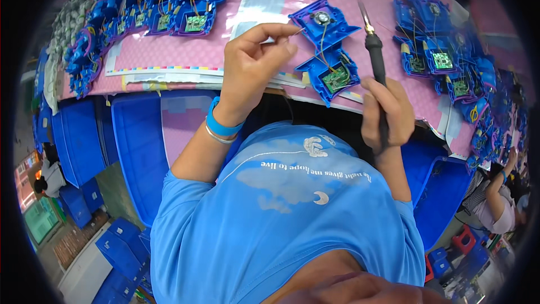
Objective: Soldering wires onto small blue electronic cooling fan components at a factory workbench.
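My right hand (388, 114) is wrapped round the black handle of a soldering iron (376, 56), its metal tip pointing up and away over the table. In front of me lies an opened blue plastic housing (326, 25) in two halves. The far half carries a round silver speaker-like part (322, 18); the near half holds a green circuit board (337, 79). Thin wires (322, 48) link them. My left hand (256, 59) has its fingers curled, index fingertip at the far half's left edge. Anything pinched there is too small to make out.
More opened blue housings with boards stand in rows at the far left (194, 19) and at the right (441, 59). A pink patterned sheet (169, 53) covers the table. Blue bins (132, 152) sit below its front edge. Another person (498, 202) is at the far right.
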Available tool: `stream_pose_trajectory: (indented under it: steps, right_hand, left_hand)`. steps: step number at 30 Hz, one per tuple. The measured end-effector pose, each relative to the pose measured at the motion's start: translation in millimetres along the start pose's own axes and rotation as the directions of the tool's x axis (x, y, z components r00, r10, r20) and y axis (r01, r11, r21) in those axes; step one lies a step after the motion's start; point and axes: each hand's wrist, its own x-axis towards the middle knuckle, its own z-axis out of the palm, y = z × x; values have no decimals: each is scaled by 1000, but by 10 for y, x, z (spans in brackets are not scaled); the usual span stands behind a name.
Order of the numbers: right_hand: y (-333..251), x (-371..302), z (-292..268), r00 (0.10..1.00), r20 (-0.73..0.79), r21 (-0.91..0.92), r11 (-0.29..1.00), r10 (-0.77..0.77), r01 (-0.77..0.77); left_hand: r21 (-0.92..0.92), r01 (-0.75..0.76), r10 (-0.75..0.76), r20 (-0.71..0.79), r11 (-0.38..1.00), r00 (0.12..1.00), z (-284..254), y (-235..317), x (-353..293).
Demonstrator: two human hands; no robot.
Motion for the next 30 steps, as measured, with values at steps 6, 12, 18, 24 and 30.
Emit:
stream_pose_trajectory:
  steps: [6, 12, 18, 24, 30]
  right_hand:
    - [-94, 9, -43, 992, -89, 241, 969, 84, -61]
    - [-130, 11, -60, 995, 17, 293, 951, 103, -104]
    - [-107, 40, -17, 994, 4, 306, 946, 112, -107]
    - [-78, 73, -2, 997, 7, 278, 957, 81, -80]
    - [-66, 89, -7, 994, 37, 279, 954, 100, -106]
  left_hand:
    - [229, -211, 221, -21, 950, 975, 78, -135, 236]
    - [531, -355, 392, 46, 770, 919, 97, -241, 251]
    - [588, -396, 449, 62, 705, 892, 97, -278, 264]
    - [617, -444, 488, 109, 650, 866, 113, -246, 262]
    - [619, -466, 505, 127, 632, 854, 117, -234, 276]
